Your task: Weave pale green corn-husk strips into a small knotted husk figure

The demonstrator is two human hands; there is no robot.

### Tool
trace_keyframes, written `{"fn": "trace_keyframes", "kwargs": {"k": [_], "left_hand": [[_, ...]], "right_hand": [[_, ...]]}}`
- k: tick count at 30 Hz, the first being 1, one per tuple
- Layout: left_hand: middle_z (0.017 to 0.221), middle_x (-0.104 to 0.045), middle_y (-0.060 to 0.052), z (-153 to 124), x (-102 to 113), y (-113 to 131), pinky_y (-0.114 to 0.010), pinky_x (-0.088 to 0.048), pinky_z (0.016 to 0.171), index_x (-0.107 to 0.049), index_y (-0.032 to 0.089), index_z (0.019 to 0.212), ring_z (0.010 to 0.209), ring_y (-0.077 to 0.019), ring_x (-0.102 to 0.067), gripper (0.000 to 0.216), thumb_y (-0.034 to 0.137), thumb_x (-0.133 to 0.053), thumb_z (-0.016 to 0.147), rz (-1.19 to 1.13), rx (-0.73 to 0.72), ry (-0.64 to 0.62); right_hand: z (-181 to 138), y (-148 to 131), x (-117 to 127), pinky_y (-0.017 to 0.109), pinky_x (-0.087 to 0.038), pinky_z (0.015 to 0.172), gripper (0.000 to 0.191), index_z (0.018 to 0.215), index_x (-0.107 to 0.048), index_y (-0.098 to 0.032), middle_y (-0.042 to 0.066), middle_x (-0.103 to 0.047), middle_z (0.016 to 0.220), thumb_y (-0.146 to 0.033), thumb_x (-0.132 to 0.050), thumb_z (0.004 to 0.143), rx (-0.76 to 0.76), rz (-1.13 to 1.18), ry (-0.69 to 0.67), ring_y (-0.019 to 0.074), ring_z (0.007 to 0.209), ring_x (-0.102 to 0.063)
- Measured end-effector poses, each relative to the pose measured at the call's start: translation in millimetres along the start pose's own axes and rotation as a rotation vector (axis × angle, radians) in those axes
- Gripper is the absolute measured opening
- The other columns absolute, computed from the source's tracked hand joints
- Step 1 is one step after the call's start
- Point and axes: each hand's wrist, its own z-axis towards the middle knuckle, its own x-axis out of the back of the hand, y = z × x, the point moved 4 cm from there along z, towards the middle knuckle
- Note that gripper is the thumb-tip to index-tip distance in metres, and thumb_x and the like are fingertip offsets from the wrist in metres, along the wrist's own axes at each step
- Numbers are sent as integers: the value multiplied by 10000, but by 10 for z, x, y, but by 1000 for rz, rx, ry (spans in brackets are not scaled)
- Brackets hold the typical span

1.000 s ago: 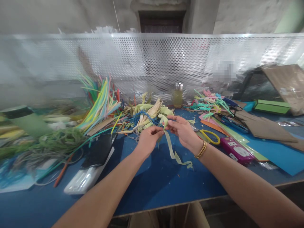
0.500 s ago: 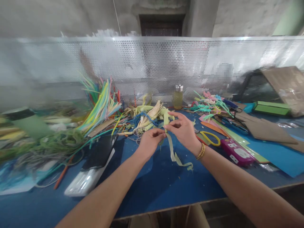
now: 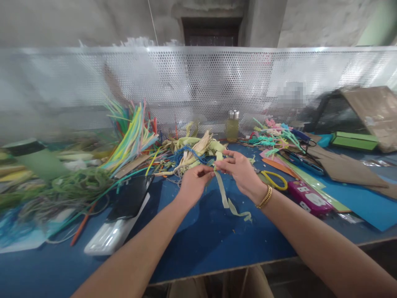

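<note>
My left hand [image 3: 194, 183] and my right hand [image 3: 241, 173] meet just above the blue table. Both pinch one pale green strip [image 3: 222, 191], which looks like husk or ribbon. Its upper part stands up between the right thumb and fingers, while the lower end trails down toward the table. A curled piece [image 3: 239, 213] of the same colour shows at the tail; whether it is joined cannot be made out. Directly behind the fingers lies a heap of dry husks [image 3: 198, 151] with blue yarn [image 3: 187, 152] across it. My fingertips partly hide the gripped spot.
Yellow-handled scissors [image 3: 276, 179] and a purple case [image 3: 310, 198] lie right of my wrist. At left are a black-and-white phone-like object [image 3: 127, 203], pipe cleaners [image 3: 135, 136] and green yarn [image 3: 82, 182]. A glass bottle [image 3: 232, 128] stands behind. The table's front edge [image 3: 223, 272] is near me.
My right fingers have lowered slightly and closed more over the strip, so less of its upper part stands up. The left hand has barely moved.
</note>
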Motion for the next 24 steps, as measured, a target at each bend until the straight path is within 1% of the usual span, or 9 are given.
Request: {"fn": "trace_keyframes", "kwargs": {"k": [2,5,8,10,13,17,19,22,24], "left_hand": [[604,-575,13,11,15,-4,-250,-312,529,-710,169,743,541,-112,-420,142,300,-707,690,43,-26,14],[638,-614,3,26,40,-5,-258,-349,559,-713,177,734,566,-124,-461,137,308,-705,695,111,-68,33],[632,-616,3,36,63,-12,-263,-366,571,-715,181,729,569,-129,-475,136,315,-702,708,167,-90,53],[635,-619,1,37,67,-21,-264,-366,568,-718,182,744,566,-129,-475,140,318,-700,715,182,-84,54],[608,-597,7,30,53,-31,-261,-343,536,-721,180,753,538,-122,-450,153,327,-701,716,175,-45,42],[551,-546,22,10,20,-26,-259,-310,506,-712,176,727,504,-116,-416,173,345,-718,691,101,15,26],[552,-547,23,1,12,-18,-256,-310,513,-706,173,714,507,-111,-411,177,345,-727,677,48,39,29],[575,-563,25,-5,12,-5,-252,-307,519,-702,169,703,516,-99,-400,191,348,-748,654,-19,61,40],[583,-564,26,-3,18,0,-251,-301,515,-698,166,699,519,-93,-395,218,367,-761,644,-48,64,52]], "right_hand": [[0,23,0,273,-520,668,526,1073,-570,-166,3,-696,731,-286,-827,630,-66,36,-19,133,681,-659],[1,35,14,272,-526,668,424,1002,-621,-170,27,-706,768,-294,-818,648,-121,86,-15,138,704,-667],[16,44,21,268,-513,664,388,942,-650,-169,29,-702,779,-303,-829,625,-142,99,-18,135,708,-661],[40,48,30,270,-496,654,372,898,-661,-173,19,-690,762,-328,-834,608,-114,70,-16,131,695,-643],[86,22,85,296,-478,682,326,838,-683,-185,19,-679,786,-371,-825,609,24,-71,60,138,710,-604],[81,-129,159,335,-452,793,180,753,-720,-218,37,-661,875,-358,-796,669,370,-453,194,172,827,-560],[57,-189,148,331,-442,786,137,737,-718,-228,32,-641,840,-352,-771,714,476,-577,170,172,813,-546],[24,-212,90,325,-431,765,145,724,-696,-224,20,-622,786,-357,-739,763,531,-700,47,163,768,-545],[3,-201,52,329,-425,775,160,709,-684,-220,23,-619,778,-357,-730,777,565,-787,-5,171,787,-556]]}}
